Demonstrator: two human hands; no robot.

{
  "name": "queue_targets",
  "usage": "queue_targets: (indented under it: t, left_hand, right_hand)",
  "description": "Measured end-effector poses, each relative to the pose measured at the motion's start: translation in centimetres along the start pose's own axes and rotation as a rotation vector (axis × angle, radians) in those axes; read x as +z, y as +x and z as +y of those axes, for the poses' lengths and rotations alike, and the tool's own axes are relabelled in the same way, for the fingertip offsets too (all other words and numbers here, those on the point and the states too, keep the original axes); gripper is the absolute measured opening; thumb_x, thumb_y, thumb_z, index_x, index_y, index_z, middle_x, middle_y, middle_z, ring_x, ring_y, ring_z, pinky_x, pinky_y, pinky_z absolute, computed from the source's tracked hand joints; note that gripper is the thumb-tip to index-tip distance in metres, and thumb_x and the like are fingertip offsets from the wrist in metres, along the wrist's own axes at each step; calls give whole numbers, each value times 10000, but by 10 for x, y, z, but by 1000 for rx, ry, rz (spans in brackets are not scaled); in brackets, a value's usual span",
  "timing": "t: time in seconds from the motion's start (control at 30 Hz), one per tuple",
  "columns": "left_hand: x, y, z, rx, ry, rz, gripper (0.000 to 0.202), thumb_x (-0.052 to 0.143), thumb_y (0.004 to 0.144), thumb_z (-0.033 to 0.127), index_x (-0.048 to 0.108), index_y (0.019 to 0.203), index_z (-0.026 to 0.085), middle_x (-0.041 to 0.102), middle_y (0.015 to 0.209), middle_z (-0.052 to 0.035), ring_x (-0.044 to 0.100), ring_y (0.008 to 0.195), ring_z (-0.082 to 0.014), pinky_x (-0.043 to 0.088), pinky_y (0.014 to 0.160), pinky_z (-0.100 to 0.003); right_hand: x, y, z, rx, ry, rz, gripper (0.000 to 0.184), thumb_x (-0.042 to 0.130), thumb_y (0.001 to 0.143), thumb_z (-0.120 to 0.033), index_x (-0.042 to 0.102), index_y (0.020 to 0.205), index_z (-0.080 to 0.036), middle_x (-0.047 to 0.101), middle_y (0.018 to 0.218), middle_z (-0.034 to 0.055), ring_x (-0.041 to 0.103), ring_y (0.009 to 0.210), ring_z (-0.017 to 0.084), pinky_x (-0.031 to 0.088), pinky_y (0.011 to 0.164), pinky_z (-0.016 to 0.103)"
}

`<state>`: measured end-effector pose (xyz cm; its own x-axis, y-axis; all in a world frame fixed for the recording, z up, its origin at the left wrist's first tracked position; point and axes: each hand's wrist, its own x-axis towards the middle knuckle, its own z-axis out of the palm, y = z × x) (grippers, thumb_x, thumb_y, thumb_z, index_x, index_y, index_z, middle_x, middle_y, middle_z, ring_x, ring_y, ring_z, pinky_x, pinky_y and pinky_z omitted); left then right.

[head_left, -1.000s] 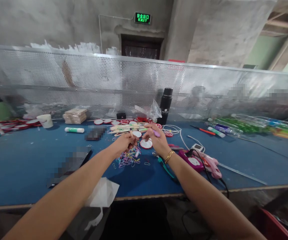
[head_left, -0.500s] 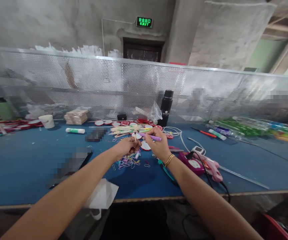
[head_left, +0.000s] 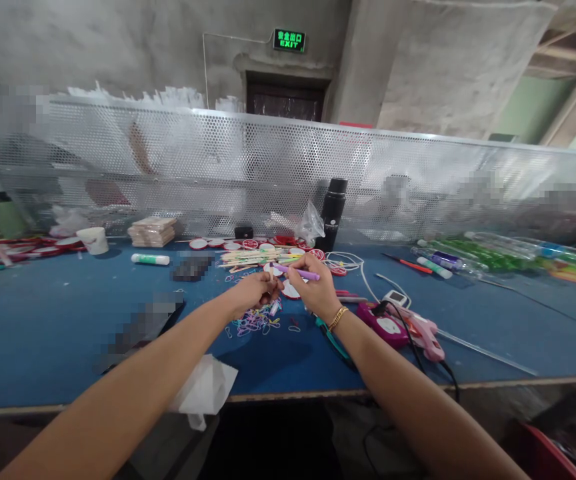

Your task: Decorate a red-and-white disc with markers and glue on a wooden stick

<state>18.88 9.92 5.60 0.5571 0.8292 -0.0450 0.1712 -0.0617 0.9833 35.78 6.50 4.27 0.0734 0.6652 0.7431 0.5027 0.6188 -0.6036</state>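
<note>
My left hand (head_left: 252,292) is closed in a pinch around a small pale stick-like piece that pokes up near its fingertips. My right hand (head_left: 313,292) grips a purple pen (head_left: 299,272) that lies across its fingers, tip pointing left toward the left hand. Both hands meet above a heap of coloured rubber bands (head_left: 251,323) on the blue table (head_left: 58,333). A red-and-white round disc (head_left: 291,291) lies just behind the hands. A gold bracelet sits on my right wrist.
Wooden sticks (head_left: 251,257) and more red-white discs lie behind the hands, beside a black flask (head_left: 333,213). A pink glue gun (head_left: 421,331) with cable lies at right, a teal tool (head_left: 331,337) under my right wrist, white paper (head_left: 203,390) at the front edge. A perforated metal screen backs the table.
The purple pen has turned from tucked in my right hand to lying level across it, tip toward the left hand. Both hands have stayed close together over the rubber bands.
</note>
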Motion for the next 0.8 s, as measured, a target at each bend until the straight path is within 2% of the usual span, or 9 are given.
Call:
queue_targets:
  t: [0.5, 0.8]
  left_hand:
    - [1, -1, 2, 9, 25, 0, 196, 587, 809, 355, 566, 845, 163, 517, 604, 27, 338, 406, -47, 172, 392, -184]
    - [1, -2, 3, 6, 31, -39, 183, 568, 811, 325, 570, 872, 152, 513, 600, 28, 335, 413, -50, 166, 397, -185]
  right_hand:
    - [-1, 1, -2, -4, 26, 9, 124, 571, 852, -308, 515, 781, -224, 603, 698, -13, 546, 608, 142, 442, 602, 283]
    - [-1, 2, -1, -51, 65, 66, 114, 593, 836, -264, 524, 756, -222, 598, 684, -12, 551, 606, 147, 431, 586, 289]
